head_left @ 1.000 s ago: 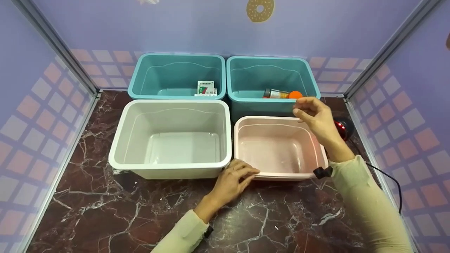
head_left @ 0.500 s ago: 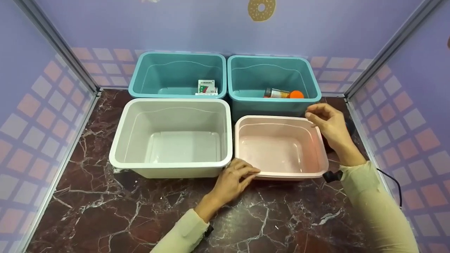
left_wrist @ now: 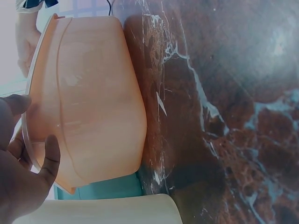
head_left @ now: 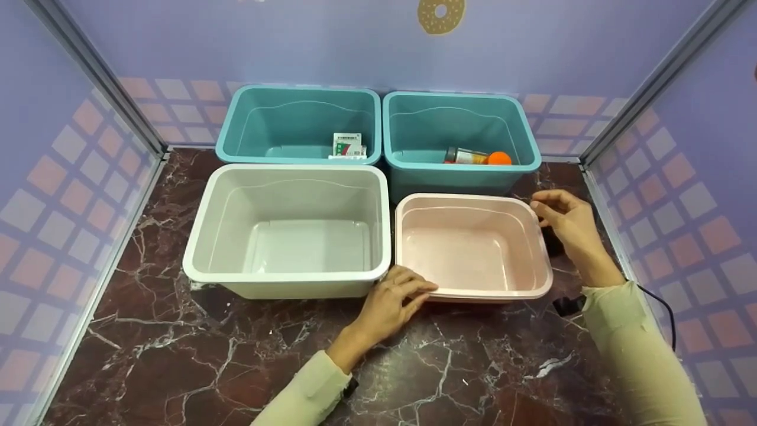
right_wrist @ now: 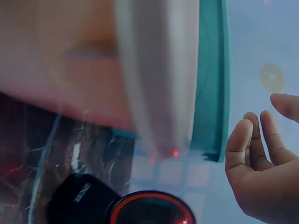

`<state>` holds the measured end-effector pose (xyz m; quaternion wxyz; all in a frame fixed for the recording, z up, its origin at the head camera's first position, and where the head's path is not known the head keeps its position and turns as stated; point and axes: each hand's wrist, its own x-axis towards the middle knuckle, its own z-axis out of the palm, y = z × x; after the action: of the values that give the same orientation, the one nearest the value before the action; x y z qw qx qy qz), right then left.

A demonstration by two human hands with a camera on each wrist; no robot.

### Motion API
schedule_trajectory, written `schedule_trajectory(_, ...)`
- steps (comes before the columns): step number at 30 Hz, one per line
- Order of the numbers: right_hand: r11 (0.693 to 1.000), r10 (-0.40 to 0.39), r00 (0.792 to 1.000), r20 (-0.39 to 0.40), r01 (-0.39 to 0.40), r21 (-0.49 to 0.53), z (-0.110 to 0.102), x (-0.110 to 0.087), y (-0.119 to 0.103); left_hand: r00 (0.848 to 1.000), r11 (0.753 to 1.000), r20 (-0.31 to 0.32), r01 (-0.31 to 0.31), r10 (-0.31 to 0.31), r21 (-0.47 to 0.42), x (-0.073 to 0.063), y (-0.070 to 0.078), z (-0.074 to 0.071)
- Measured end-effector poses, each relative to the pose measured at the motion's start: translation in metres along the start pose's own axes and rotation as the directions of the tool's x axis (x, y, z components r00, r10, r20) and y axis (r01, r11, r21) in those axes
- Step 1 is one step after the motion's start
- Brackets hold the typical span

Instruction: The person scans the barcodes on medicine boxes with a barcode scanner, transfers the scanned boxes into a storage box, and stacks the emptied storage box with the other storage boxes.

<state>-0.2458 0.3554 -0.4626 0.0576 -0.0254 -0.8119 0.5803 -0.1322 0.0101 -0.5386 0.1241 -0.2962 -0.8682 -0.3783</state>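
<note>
A pale pink plastic bin (head_left: 455,254) stands at the front right, nothing inside. At its front left corner my left hand (head_left: 384,307) pinches the rim; in the left wrist view the thumb (left_wrist: 50,156) lies against the outer wall and fingers reach over the edge. My right hand (head_left: 568,225) hovers by the back right corner, fingers loosely bent and holding nothing. In the right wrist view, a gap separates that hand from the bin's rim (right_wrist: 159,84). Below the rim sits a black device with an orange ring (right_wrist: 117,212) and red lights, mostly hidden in the head view.
Left of the pink bin is a larger white bin (head_left: 287,278). Two teal bins line the back wall: the left one (head_left: 284,127) holds small printed boxes (head_left: 348,145), the right one (head_left: 452,127) a jar (head_left: 470,157) and an orange-capped item (head_left: 500,158). A black cable (head_left: 665,307) runs along the right wall.
My right hand has moved right and toward me, from over the right teal bin's front edge to beside the pink bin's back right corner. The left hand stays on the rim.
</note>
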Motion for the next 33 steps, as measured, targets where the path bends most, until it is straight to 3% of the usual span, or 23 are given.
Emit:
schedule_trajectory(7,0.998,0.053,0.998,-0.015,-0.053,-0.016,-0.007,0.003,0.018,1.0,1.0,0.0,0.0,0.0,-0.002,0.001,-0.001,0.0)
schedule_trajectory(24,0.983,0.108,0.994,-0.027,-0.111,-0.146,-0.007,0.001,0.03,1.0,0.999,0.004,-0.014,0.014,0.035,0.001,0.002,-0.003)
schedule_trajectory(33,0.972,0.142,0.99,-0.01,-0.141,-0.19,-0.008,0.0,0.033,0.998,0.998,-0.042,-0.033,0.036,0.057,0.001,0.004,0.0)
